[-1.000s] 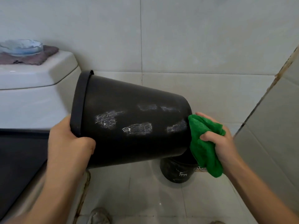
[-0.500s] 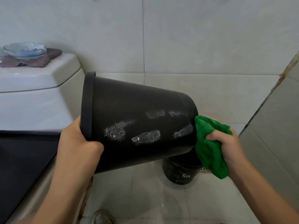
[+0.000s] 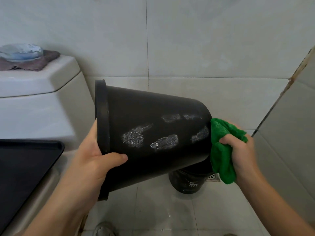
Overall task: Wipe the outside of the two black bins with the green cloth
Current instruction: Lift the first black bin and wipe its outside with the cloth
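Overhead, pale tiled wall (image 3: 196, 40), wet tiled floor (image 3: 153, 210)

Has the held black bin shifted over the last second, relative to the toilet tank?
Yes. The held bin has drifted right, its rim clearing the toilet tank; the left hand holds that rim.

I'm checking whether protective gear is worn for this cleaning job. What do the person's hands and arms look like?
Both the left hand and right hand are bare: no gloves, rings or watch visible. Both forearms are bare too, with no sleeves in view.
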